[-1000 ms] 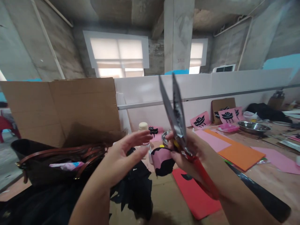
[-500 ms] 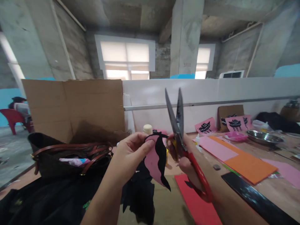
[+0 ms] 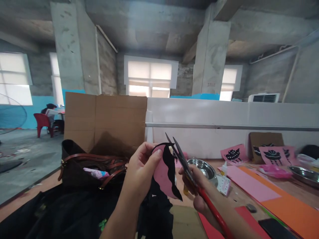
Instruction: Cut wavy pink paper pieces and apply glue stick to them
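Between the thumb and fingers of my left hand (image 3: 141, 172) is a leaf-shaped piece of pink paper (image 3: 161, 171) with black material (image 3: 170, 166) along its curved edges. Wavy cuts run down the black part, and its lower tip points right. My right hand (image 3: 196, 182) grips a pair of scissors (image 3: 185, 162) with red handles. The blades are slightly parted and point up and left, close to the upper right edge of the piece. Black scrap material (image 3: 157, 215) lies beneath my hands.
A dark handbag (image 3: 92, 166) stands left, before a cardboard panel (image 3: 119, 122). Steel bowls (image 3: 201, 167), a white glue bottle (image 3: 223, 170), orange sheets (image 3: 294, 212) and pink cards with black designs (image 3: 234, 154) occupy the right. A person (image 3: 51, 113) sits far left.
The camera view has turned left, bringing a steel bowl into sight behind my right hand. The scissors have come down and tilted left towards the pink-and-black piece, and their blades have narrowed.
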Available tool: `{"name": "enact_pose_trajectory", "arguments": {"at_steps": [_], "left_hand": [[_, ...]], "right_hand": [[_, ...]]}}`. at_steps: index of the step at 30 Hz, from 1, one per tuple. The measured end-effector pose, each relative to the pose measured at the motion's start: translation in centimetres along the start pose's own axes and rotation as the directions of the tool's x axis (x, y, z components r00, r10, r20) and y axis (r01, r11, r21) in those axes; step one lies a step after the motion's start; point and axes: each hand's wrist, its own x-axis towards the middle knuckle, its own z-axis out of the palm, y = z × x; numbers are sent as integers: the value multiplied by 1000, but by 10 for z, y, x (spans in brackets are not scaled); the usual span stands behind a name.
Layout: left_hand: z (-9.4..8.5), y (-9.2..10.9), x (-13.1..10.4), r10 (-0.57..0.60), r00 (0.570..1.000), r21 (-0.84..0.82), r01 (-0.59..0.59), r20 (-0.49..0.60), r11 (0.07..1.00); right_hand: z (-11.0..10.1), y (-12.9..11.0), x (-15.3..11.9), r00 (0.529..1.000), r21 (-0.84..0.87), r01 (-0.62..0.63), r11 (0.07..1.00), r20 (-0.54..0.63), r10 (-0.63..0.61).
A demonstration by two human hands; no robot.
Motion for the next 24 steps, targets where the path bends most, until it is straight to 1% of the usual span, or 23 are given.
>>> {"name": "enact_pose_trajectory", "arguments": {"at_steps": [4, 6, 9, 12, 16, 19, 22, 24], "left_hand": [[3, -2, -3, 24, 999, 79, -27, 41, 997], [5, -3, -5, 32, 998, 130, -39, 51, 991], [7, -6, -7, 34, 997, 168, -44, 65, 985], [6, -9, -6, 36, 993, 182, -55, 110, 982], [5, -12, -4, 34, 988, 191, -62, 148, 980], [7, -10, -5, 29, 991, 188, -54, 131, 981], [9, -8, -8, 25, 996, 179, -41, 90, 983], [10, -7, -8, 30, 996, 171, -43, 79, 984]], "right_hand": [[1, 5, 6, 998, -35, 46, 998, 34, -45], [2, 3, 7, 996, -47, 75, 996, 44, -73], [3, -8, 4, 996, -60, 52, 997, 75, -47], [5, -22, 0, 997, -69, 25, 997, 77, -20], [8, -37, -1, 995, 4, 2, 1000, 98, -3], [7, -38, -1, 994, 32, -1, 1000, 114, -3], [4, -31, 1, 997, 42, 1, 999, 82, -4], [1, -25, 2, 997, 56, -23, 998, 72, 19]]}}
